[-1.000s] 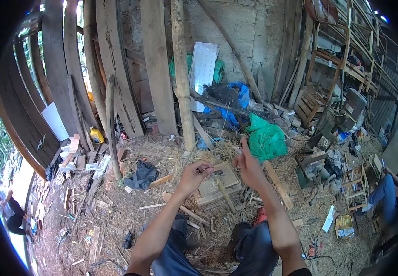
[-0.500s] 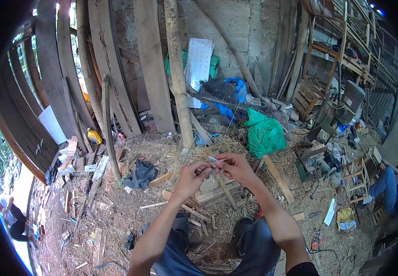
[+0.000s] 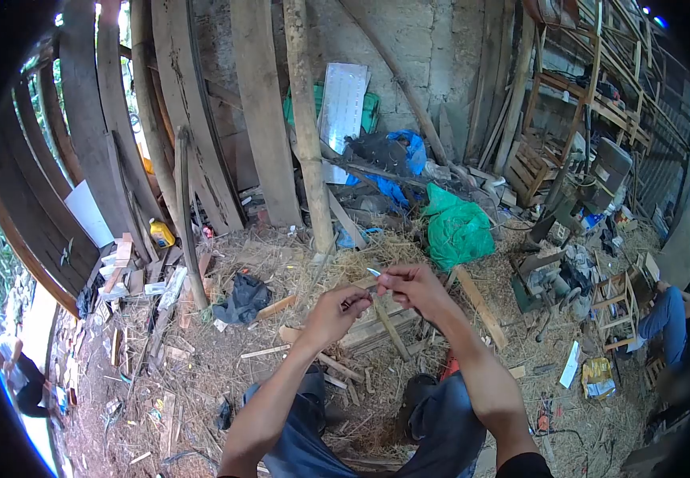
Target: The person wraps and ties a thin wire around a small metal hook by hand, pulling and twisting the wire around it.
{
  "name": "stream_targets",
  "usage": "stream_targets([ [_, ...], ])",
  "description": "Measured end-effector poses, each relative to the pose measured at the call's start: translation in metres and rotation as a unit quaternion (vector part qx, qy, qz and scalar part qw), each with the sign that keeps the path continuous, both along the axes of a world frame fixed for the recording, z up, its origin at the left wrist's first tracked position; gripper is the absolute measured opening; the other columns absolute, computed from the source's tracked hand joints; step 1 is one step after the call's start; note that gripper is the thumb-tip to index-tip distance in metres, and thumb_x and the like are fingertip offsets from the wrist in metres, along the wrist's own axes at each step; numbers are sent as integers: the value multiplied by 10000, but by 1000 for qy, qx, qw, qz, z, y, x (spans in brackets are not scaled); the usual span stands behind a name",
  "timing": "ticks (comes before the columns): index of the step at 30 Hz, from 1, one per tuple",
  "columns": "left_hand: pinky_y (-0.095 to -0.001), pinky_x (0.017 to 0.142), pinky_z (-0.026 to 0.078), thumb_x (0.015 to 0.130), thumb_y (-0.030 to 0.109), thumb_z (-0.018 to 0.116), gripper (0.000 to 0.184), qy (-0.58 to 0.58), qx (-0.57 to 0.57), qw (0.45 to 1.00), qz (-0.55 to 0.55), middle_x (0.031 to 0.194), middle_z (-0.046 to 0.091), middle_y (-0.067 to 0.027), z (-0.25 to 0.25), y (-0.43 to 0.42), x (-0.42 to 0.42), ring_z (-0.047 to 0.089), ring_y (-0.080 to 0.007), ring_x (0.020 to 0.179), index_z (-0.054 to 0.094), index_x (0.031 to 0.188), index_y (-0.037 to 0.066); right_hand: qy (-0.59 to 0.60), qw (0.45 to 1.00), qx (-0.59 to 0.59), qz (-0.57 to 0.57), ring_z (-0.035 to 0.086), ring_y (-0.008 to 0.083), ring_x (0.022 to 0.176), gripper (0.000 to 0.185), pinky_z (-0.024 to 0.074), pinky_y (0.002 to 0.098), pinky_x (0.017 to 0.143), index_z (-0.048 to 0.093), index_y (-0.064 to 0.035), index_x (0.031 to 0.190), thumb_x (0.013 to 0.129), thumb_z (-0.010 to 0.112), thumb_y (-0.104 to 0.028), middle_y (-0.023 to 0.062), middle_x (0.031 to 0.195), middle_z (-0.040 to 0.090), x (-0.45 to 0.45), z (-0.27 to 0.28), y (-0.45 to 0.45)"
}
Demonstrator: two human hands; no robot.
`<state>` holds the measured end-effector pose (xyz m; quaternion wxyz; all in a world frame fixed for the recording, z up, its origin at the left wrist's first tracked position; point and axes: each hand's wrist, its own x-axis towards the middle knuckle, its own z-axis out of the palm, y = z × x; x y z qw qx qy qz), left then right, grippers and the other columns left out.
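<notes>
Close together in front of me are my two hands, above a wooden block point(image 3: 369, 334) on the ground. The fingers of my left hand point(image 3: 335, 315) are curled round something small and dark that I cannot make out. My right hand point(image 3: 412, 288) pinches a small pale sliver point(image 3: 373, 272), which sticks out past the fingertips on the left. What else lies between the fingertips is too small to tell. A narrow wooden stick point(image 3: 391, 328) leans across the block just below my hands.
Beyond my hands lies a green bag point(image 3: 458, 227), with a wooden post point(image 3: 310, 127) to its left. A black plastic bag point(image 3: 244, 299) and planks point(image 3: 480, 307) lie on the straw-strewn ground. One person point(image 3: 664, 323) sits far right; another person point(image 3: 22, 370) is far left.
My right hand came in from the right, its fingers closing, and met my left hand. Since then the hands have parted slightly, and the pale sliver shows at my right fingertips.
</notes>
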<state>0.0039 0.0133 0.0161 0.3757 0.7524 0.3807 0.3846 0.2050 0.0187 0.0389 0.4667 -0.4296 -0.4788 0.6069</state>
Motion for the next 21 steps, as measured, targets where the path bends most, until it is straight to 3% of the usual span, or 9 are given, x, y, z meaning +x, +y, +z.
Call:
stream_targets([
  [2, -296, 593, 432, 834, 98, 633, 142, -6, -2, 1000, -1, 774, 607, -90, 0, -2, 0, 541, -154, 635, 642, 945, 11, -1, 1000, -5, 27, 402, 37, 492, 177, 278, 190, 410, 637, 19, 922, 870, 622, -149, 34, 736, 619, 3, -4, 3],
  [5, -299, 599, 434, 830, 100, 638, 151, 6, -29, 1000, 0, 799, 611, -95, 4, -6, -1, 550, -164, 647, 649, 953, 12, -22, 999, 0, -26, 397, 34, 488, 179, 269, 187, 411, 637, 19, 899, 867, 627, -156, 30, 728, 613, 19, -6, 9],
  [8, -274, 597, 435, 842, 96, 634, 127, 50, 16, 999, 3, 776, 602, -70, 1, -7, 2, 552, -128, 647, 650, 928, 3, -22, 1000, -9, 2, 394, 31, 485, 183, 270, 187, 411, 632, 22, 867, 864, 632, -161, 26, 718, 605, 26, -8, 12],
  [17, -332, 593, 437, 798, 67, 649, 106, 83, 128, 987, 52, 768, 594, -133, 3, -14, 5, 581, -251, 651, 659, 883, 4, -78, 997, -25, -9, 384, 28, 486, 173, 250, 185, 407, 627, 5, 820, 874, 615, -158, 7, 709, 593, 31, -7, 14],
  [19, -355, 609, 444, 788, 62, 648, 108, 110, 99, 988, 43, 771, 593, -140, -3, -16, -2, 586, -281, 692, 661, 882, 12, -26, 992, -13, -125, 353, 30, 469, 174, 225, 191, 389, 615, 15, 834, 877, 605, -153, -16, 673, 549, 49, -17, 26],
  [21, -360, 616, 446, 782, 61, 650, 110, 99, 90, 990, 40, 767, 591, -140, -6, -18, -9, 586, -285, 696, 661, 880, 11, -7, 989, -3, -148, 352, 28, 472, 168, 223, 193, 390, 610, 12, 843, 879, 600, -152, -21, 677, 538, 65, -11, 22],
])
